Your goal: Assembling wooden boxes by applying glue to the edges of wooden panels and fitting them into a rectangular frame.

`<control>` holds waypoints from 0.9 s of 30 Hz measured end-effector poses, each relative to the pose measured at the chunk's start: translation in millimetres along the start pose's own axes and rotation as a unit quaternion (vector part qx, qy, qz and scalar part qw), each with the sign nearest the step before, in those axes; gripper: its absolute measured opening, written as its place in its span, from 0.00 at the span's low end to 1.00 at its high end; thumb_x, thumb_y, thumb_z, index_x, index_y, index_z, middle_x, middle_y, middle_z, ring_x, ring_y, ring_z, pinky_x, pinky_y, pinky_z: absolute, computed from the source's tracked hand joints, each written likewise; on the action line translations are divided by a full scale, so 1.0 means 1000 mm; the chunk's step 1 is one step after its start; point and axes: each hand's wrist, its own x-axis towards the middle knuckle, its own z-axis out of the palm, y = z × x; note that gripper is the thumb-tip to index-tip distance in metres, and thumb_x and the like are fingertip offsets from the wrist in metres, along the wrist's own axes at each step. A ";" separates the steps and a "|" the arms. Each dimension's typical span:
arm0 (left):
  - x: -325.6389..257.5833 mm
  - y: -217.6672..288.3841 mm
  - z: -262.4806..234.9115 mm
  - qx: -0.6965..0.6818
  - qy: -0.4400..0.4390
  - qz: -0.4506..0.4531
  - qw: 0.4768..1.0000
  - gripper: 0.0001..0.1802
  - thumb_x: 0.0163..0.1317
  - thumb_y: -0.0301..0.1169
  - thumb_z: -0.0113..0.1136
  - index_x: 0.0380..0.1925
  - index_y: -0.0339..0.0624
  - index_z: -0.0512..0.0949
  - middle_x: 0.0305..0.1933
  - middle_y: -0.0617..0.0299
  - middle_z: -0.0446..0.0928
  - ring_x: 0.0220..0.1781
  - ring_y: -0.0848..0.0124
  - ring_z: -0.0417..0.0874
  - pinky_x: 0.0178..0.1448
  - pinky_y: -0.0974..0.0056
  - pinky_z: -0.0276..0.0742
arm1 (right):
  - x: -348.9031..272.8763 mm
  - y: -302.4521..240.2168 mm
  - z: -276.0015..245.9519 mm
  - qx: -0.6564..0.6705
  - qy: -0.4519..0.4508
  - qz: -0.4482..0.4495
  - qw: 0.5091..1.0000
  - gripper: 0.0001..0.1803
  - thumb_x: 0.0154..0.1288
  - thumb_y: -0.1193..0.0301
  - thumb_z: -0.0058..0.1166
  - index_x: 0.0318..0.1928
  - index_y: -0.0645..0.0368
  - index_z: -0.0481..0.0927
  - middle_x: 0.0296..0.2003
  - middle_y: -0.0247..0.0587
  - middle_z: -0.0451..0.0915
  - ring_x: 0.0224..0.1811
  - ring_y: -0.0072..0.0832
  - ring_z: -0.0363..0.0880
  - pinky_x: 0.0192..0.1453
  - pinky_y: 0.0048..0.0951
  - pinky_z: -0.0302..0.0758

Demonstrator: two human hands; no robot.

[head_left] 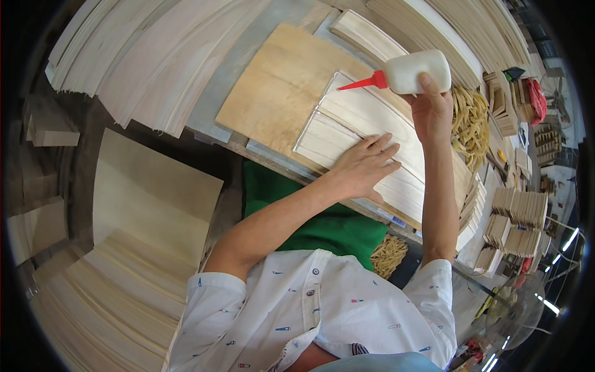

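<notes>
My right hand [429,106] is wrapped round a white squeeze bottle [416,69] with a red pointed nozzle. The bottle lies tilted on its side in the air, its tip over the far end of a pale thin wooden board [365,106]. Fingers spread, my left hand [367,166] rests flat across this board and a second pale board [322,137] beside it. A thin whitish line runs along the boards' left ends. Under both boards lies a larger yellowish plywood sheet [266,84].
Stacks of wood sheets [180,56] stand at the far left, with more strips [468,34] at the back right. Coiled tan bands [470,124] lie right of my right forearm. Small wood pieces [519,204] stand bundled at the right. Green cloth [310,217] hangs before the table.
</notes>
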 end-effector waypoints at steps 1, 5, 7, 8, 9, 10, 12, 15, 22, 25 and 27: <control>0.001 0.000 -0.001 -0.001 0.001 0.001 1.000 0.45 0.45 0.57 0.68 0.63 0.48 0.71 0.74 0.54 0.59 0.77 0.55 0.51 0.78 0.53 0.46 | -0.005 -0.002 -0.006 0.028 0.018 0.015 0.999 0.26 0.64 0.67 0.59 0.57 0.68 0.68 0.49 0.49 0.77 0.52 0.40 0.79 0.52 0.46 0.83; 0.003 0.000 -0.003 -0.007 0.003 0.012 1.000 0.45 0.44 0.56 0.69 0.62 0.48 0.71 0.73 0.53 0.60 0.77 0.54 0.52 0.77 0.52 0.48 | -0.032 0.000 -0.045 0.120 0.092 0.052 0.987 0.25 0.69 0.62 0.54 0.59 0.65 0.67 0.51 0.50 0.76 0.54 0.42 0.79 0.52 0.48 0.84; 0.005 -0.001 -0.001 -0.011 0.005 0.016 1.000 0.45 0.44 0.56 0.70 0.62 0.48 0.71 0.72 0.52 0.61 0.76 0.53 0.53 0.77 0.52 0.49 | -0.050 -0.004 -0.065 0.156 0.123 0.051 0.979 0.26 0.70 0.59 0.52 0.60 0.63 0.66 0.51 0.49 0.76 0.55 0.41 0.78 0.53 0.49 0.84; 0.005 -0.002 -0.001 -0.013 0.006 0.014 1.000 0.45 0.44 0.56 0.70 0.62 0.48 0.71 0.72 0.52 0.61 0.76 0.53 0.53 0.77 0.52 0.49 | -0.056 -0.007 -0.070 0.150 0.165 0.049 0.974 0.27 0.72 0.56 0.50 0.61 0.61 0.65 0.51 0.48 0.77 0.53 0.41 0.79 0.50 0.48 0.84; 0.006 -0.002 0.000 -0.017 0.007 0.016 1.000 0.45 0.43 0.56 0.70 0.62 0.48 0.71 0.72 0.51 0.61 0.76 0.53 0.53 0.77 0.52 0.49 | -0.062 -0.015 -0.079 0.139 0.192 0.044 0.971 0.27 0.71 0.56 0.50 0.62 0.61 0.65 0.52 0.48 0.77 0.52 0.42 0.80 0.48 0.47 0.84; 0.006 -0.001 0.000 -0.020 0.004 0.018 1.000 0.45 0.43 0.55 0.70 0.62 0.48 0.71 0.72 0.52 0.61 0.76 0.52 0.53 0.77 0.52 0.49 | -0.065 -0.023 -0.090 0.127 0.220 0.039 0.966 0.28 0.71 0.56 0.50 0.63 0.61 0.64 0.52 0.49 0.77 0.51 0.43 0.81 0.47 0.46 0.84; 0.007 -0.001 -0.002 -0.023 0.001 0.015 1.000 0.45 0.43 0.55 0.70 0.63 0.48 0.71 0.73 0.52 0.60 0.76 0.52 0.53 0.77 0.51 0.48 | -0.075 -0.047 -0.111 0.089 0.237 0.043 0.966 0.29 0.71 0.55 0.50 0.62 0.62 0.65 0.49 0.49 0.78 0.47 0.43 0.82 0.44 0.43 0.82; 0.009 0.005 -0.004 -0.021 -0.014 0.008 1.000 0.45 0.43 0.54 0.71 0.63 0.49 0.71 0.73 0.53 0.60 0.77 0.53 0.52 0.77 0.51 0.48 | -0.084 -0.092 -0.165 -0.145 0.156 0.091 0.973 0.28 0.71 0.53 0.50 0.60 0.61 0.68 0.48 0.47 0.77 0.45 0.42 0.82 0.46 0.37 0.80; 0.015 0.013 -0.008 0.003 -0.050 -0.009 0.999 0.47 0.43 0.55 0.71 0.64 0.49 0.70 0.74 0.52 0.59 0.77 0.54 0.51 0.77 0.50 0.48 | -0.056 -0.102 -0.215 -0.819 -0.079 0.224 0.523 0.26 0.46 0.65 0.67 0.48 0.62 0.79 0.39 0.52 0.83 0.45 0.44 0.82 0.47 0.42 0.77; 0.015 0.009 -0.006 0.013 -0.044 0.005 0.999 0.48 0.43 0.57 0.70 0.65 0.49 0.70 0.74 0.52 0.59 0.78 0.53 0.50 0.77 0.49 0.47 | -0.046 -0.079 -0.224 -0.855 -0.138 0.276 0.417 0.21 0.43 0.68 0.65 0.41 0.61 0.83 0.38 0.51 0.84 0.43 0.45 0.84 0.44 0.43 0.79; 0.014 0.006 -0.003 0.010 -0.031 0.024 0.999 0.48 0.44 0.58 0.69 0.65 0.49 0.69 0.74 0.51 0.59 0.77 0.51 0.50 0.77 0.48 0.47 | -0.043 -0.061 -0.245 -0.868 -0.136 0.231 0.417 0.20 0.42 0.69 0.64 0.40 0.59 0.84 0.36 0.50 0.84 0.41 0.46 0.84 0.42 0.43 0.79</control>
